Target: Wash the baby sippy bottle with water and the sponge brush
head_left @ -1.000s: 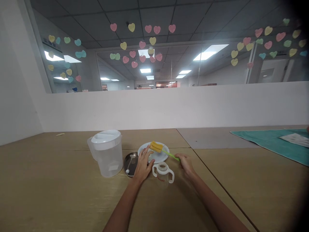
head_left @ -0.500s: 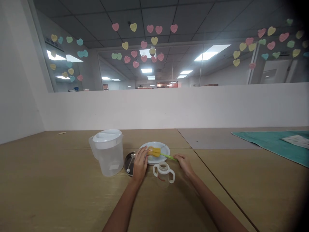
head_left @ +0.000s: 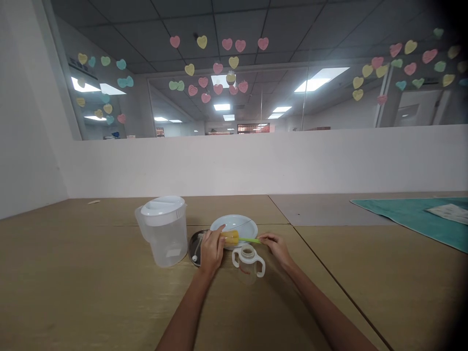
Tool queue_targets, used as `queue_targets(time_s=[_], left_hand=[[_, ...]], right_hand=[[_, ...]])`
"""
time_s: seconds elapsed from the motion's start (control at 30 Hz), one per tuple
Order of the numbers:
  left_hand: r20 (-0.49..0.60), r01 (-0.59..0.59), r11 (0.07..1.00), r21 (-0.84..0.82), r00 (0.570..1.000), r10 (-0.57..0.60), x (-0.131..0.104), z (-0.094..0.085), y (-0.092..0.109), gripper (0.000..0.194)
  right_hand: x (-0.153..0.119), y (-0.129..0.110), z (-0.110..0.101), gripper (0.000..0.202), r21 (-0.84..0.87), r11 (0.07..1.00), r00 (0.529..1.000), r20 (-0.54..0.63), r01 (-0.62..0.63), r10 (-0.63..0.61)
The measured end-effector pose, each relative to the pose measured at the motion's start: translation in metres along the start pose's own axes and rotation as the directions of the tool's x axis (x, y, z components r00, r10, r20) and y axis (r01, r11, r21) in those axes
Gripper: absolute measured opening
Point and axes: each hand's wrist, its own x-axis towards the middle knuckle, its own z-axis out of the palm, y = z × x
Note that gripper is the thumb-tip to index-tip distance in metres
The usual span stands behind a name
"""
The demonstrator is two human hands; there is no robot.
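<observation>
A bottle brush with a yellow sponge head and a thin green handle lies level between my two hands. My left hand is closed at the sponge end, and its fingers hide the tip. My right hand pinches the far end of the handle. Behind the brush is a white bowl. In front stands a clear bottle with two white handles, upright with its mouth uncovered. Partly behind my left hand, a dark round dish holds a white straw-like piece.
To the left stands a translucent pitcher with a white lid. A green cloth with a white paper on it lies far right. A small flat piece rests at the back left. A white wall bounds the table behind.
The brush has swung from slanting to nearly level, with its sponge head lower and slightly left. My right hand has shifted a little left along with the handle.
</observation>
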Motion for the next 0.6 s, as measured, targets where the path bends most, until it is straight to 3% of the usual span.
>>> queue_targets(time_s=[0.1,0.2,0.33,0.47,0.6], left_hand=[[-0.077,0.251,0.962,-0.110,0.962,-0.260,-0.001,0.004,-0.005,0.037],[-0.199,0.372,0.909,-0.189,0.892,-0.406,0.001,0.006,-0.012,0.045],[-0.359,0.383,0.915,-0.130,0.842,-0.403,0.005,0.003,-0.019,0.049],[-0.400,0.448,0.894,0.005,0.821,-0.408,0.005,0.000,-0.019,0.049],[-0.418,0.509,0.859,0.061,0.794,-0.441,0.005,-0.001,-0.018,0.050]], right_hand=[[-0.001,0.001,0.003,0.022,0.014,0.999,1.000,0.003,-0.029,0.029],[0.000,0.001,0.003,0.025,0.014,0.998,0.997,-0.043,-0.069,0.070],[0.002,0.003,-0.002,0.026,0.000,0.995,0.982,-0.163,-0.098,0.097],[0.005,0.008,-0.006,0.027,-0.034,0.994,0.962,-0.258,-0.104,0.092],[0.006,0.012,-0.007,0.027,-0.055,0.992,0.956,-0.277,-0.113,0.094]])
